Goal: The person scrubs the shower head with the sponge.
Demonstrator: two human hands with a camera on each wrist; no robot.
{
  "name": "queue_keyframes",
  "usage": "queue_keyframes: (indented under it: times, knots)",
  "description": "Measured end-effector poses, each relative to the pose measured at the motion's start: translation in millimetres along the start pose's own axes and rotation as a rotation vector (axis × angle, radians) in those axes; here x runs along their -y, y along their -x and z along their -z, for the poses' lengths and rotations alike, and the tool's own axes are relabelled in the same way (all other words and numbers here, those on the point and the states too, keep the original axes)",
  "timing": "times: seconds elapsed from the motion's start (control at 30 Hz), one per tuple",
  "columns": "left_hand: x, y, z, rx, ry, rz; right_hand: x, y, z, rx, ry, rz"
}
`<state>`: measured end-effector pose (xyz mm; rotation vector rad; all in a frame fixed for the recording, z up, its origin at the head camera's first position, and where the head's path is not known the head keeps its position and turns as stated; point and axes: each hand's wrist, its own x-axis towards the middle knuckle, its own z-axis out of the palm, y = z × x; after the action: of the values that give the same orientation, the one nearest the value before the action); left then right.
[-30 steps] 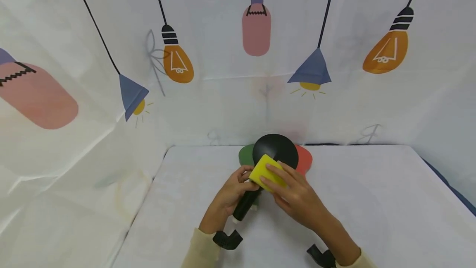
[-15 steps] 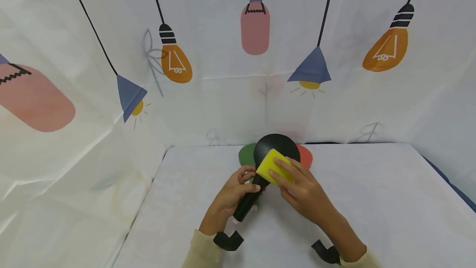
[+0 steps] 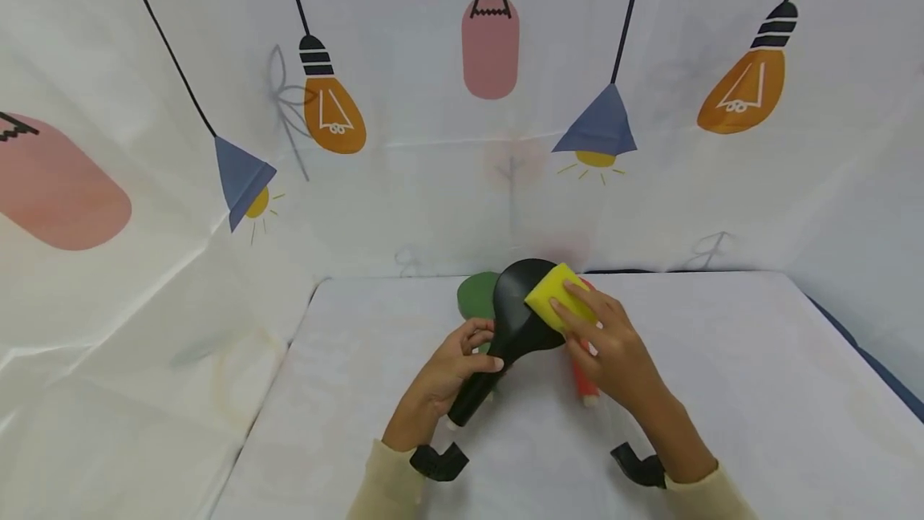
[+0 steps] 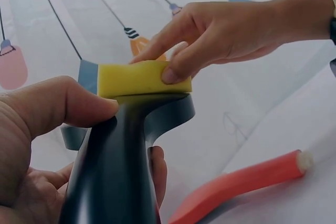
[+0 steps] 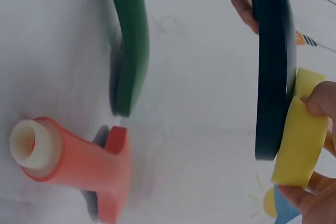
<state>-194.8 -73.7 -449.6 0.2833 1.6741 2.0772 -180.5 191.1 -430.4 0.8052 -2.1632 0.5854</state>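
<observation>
My left hand [image 3: 449,366] grips the handle of a black paddle-shaped thing [image 3: 514,295] with a broad rounded head, raised above the table. In the left wrist view the thumb lies along the top of the black handle [image 4: 113,177]. My right hand [image 3: 615,347] holds a yellow sponge [image 3: 557,295] between thumb and fingers. The sponge's flat side presses on the right part of the head's upper face. The right wrist view shows the sponge [image 5: 302,140] against the paddle's face near the rim [image 5: 270,103].
Behind lie a green paddle-shaped thing [image 3: 476,295] and a red one [image 3: 586,379], its handle ending in a pale hollow tip [image 5: 29,142]. They rest on a white-covered table [image 3: 722,392]. A white sheet printed with lamps [image 3: 404,207] hangs behind the table.
My right hand has slid the sponge up and to the right, from near the handle to the head's right side. The left hand keeps its grip; the head looks slightly tilted.
</observation>
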Motion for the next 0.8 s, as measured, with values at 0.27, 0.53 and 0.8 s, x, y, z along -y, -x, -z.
queue_keyframes:
  times: [0.27,0.53,0.8]
  knots:
    - [-0.4,-1.4,3.5,0.015,-0.035,0.032,-16.0,-0.6,0.5,-0.01,0.062,-0.094]
    - [0.1,-2.9,0.3,0.056,-0.032,0.029,-33.5,5.3,10.0,0.01,0.119,-0.256]
    - [-2.2,-1.3,2.7,0.057,0.026,-0.013,-58.0,15.8,17.4,0.065,0.169,-0.44]
